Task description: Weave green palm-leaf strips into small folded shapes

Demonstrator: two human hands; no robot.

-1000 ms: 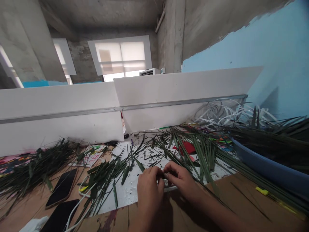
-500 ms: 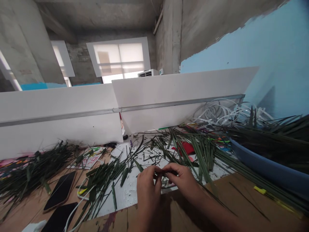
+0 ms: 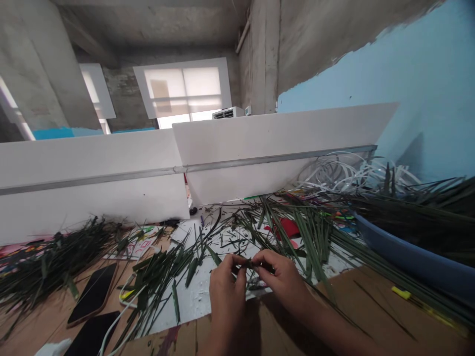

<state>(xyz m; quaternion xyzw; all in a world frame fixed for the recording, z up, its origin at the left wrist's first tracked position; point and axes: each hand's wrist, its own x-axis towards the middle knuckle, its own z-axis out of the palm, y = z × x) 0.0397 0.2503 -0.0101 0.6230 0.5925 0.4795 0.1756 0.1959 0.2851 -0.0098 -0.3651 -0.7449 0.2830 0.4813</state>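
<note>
My left hand (image 3: 228,282) and my right hand (image 3: 280,277) meet at the front middle of the table, fingertips almost touching. Pinched between both sets of fingertips is a small dark green leaf piece (image 3: 250,265); most of it is hidden by the fingers, so its exact shape cannot be made out. Both hands are closed. Long green leaf strips (image 3: 311,230) lie just beyond my right hand. Left of my left hand spreads a loose pile of cut leaves (image 3: 166,269) on a white sheet (image 3: 198,299).
Two phones (image 3: 92,294) and a white cable (image 3: 111,326) lie at the left. A blue basin (image 3: 408,254) full of leaves stands right, near a yellow-handled tool (image 3: 401,292). White strip coils (image 3: 334,173) sit behind, by white panels (image 3: 260,143). Cardboard (image 3: 178,341) covers the front edge.
The fingertips have drawn slightly apart, and more of the dark green leaf piece shows between them. The things on the table look unmoved.
</note>
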